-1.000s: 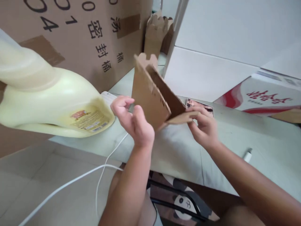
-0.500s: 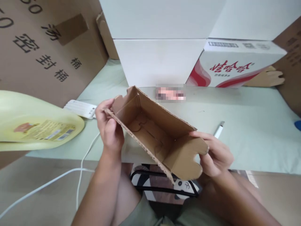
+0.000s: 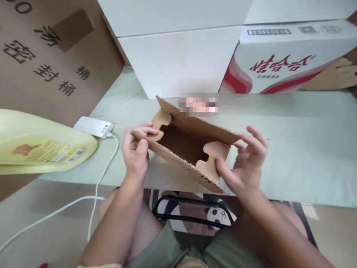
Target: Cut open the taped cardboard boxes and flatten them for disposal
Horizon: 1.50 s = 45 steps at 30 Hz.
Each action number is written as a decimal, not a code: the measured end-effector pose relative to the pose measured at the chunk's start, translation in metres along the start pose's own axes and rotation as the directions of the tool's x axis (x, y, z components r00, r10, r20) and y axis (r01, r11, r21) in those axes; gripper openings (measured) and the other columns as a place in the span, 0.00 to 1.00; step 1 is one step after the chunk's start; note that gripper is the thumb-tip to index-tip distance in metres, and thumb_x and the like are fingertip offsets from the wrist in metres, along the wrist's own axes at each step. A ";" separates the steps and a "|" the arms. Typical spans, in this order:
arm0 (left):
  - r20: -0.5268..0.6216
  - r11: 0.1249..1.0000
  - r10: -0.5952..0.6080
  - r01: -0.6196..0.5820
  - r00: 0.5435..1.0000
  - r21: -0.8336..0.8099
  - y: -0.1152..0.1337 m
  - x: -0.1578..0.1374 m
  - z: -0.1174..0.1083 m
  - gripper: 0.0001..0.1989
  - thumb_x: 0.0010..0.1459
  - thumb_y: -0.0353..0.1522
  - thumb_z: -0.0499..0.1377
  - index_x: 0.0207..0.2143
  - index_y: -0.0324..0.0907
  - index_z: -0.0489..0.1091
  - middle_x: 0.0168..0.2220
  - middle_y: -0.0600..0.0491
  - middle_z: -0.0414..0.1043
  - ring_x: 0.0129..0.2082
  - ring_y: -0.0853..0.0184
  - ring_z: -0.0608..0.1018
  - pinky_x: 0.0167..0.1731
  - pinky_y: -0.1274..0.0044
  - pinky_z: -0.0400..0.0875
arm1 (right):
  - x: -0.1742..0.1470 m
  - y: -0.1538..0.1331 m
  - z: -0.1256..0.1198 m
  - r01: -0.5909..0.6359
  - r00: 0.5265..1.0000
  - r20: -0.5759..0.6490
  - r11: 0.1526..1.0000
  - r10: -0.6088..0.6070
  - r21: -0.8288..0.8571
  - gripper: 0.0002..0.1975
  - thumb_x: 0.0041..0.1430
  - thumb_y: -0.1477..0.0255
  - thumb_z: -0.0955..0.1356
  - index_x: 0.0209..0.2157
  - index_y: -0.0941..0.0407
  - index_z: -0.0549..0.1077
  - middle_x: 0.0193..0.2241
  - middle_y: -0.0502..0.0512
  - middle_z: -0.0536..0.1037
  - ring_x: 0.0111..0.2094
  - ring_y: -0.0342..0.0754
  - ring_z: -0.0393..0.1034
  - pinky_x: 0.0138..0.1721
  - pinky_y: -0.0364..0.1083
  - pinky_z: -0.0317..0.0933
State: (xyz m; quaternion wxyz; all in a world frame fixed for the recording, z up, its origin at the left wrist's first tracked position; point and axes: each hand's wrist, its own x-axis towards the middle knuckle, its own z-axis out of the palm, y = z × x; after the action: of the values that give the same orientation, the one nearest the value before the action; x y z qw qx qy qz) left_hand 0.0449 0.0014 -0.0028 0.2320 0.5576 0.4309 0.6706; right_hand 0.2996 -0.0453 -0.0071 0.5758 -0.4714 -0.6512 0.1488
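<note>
A small brown cardboard box [image 3: 189, 171] is tilted in front of me, its top open and its inside dark. My left hand [image 3: 136, 152] grips its left end, thumb on the outside of the near panel and fingers over the left flap [image 3: 161, 118]. Both short end flaps are folded inward. At the right end, my right hand [image 3: 245, 163] presses its thumb against the notched right flap [image 3: 213, 158]. Its other fingers are spread apart by the far panel's corner. The long far and near panels stand up.
A yellow jug [image 3: 41, 145] and a white power bank [image 3: 93, 126] with a cable lie at left. A large printed carton [image 3: 69, 41], a plain white box [image 3: 181, 63] and a red-and-white carton [image 3: 273, 63] stand behind. A pixelated patch [image 3: 198, 105] hides something on the green cloth.
Both end flaps have swung inward from their outward position. My right thumb has moved onto the right flap, and the box has turned more upright. The white-handled cutter is now hidden behind my right hand.
</note>
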 end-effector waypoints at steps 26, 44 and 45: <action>-0.090 0.894 -0.448 0.442 0.890 -0.076 -0.033 0.026 -0.058 0.25 0.48 0.55 0.68 0.37 0.45 0.78 0.41 0.54 0.82 0.52 0.52 0.78 0.55 0.59 0.75 | -0.004 0.015 0.015 -0.324 0.803 0.588 0.898 0.096 0.296 0.27 0.70 0.49 0.62 0.64 0.45 0.68 0.66 0.57 0.69 0.68 0.60 0.63 0.65 0.62 0.63; 0.025 0.873 -0.441 0.423 0.897 0.242 -0.008 0.010 -0.039 0.17 0.56 0.49 0.64 0.39 0.47 0.76 0.32 0.50 0.79 0.29 0.64 0.80 0.26 0.75 0.72 | 0.002 0.010 -0.003 -0.308 0.817 0.566 0.913 0.109 0.269 0.18 0.70 0.61 0.67 0.59 0.43 0.72 0.69 0.57 0.65 0.71 0.58 0.58 0.67 0.64 0.58; -0.059 0.939 -0.282 0.288 0.958 0.191 -0.011 0.009 -0.038 0.18 0.57 0.49 0.64 0.43 0.49 0.76 0.39 0.50 0.80 0.38 0.61 0.82 0.32 0.73 0.76 | 0.000 0.010 0.001 -0.308 0.815 0.572 0.908 0.098 0.283 0.17 0.70 0.60 0.67 0.58 0.43 0.72 0.69 0.57 0.65 0.71 0.58 0.58 0.67 0.64 0.58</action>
State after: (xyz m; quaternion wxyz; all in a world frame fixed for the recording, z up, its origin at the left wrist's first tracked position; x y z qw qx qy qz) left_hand 0.0044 0.0025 -0.0073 0.2634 0.4991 0.5748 0.5925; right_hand 0.3030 -0.0399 -0.0142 0.4237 -0.3628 -0.6936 0.4559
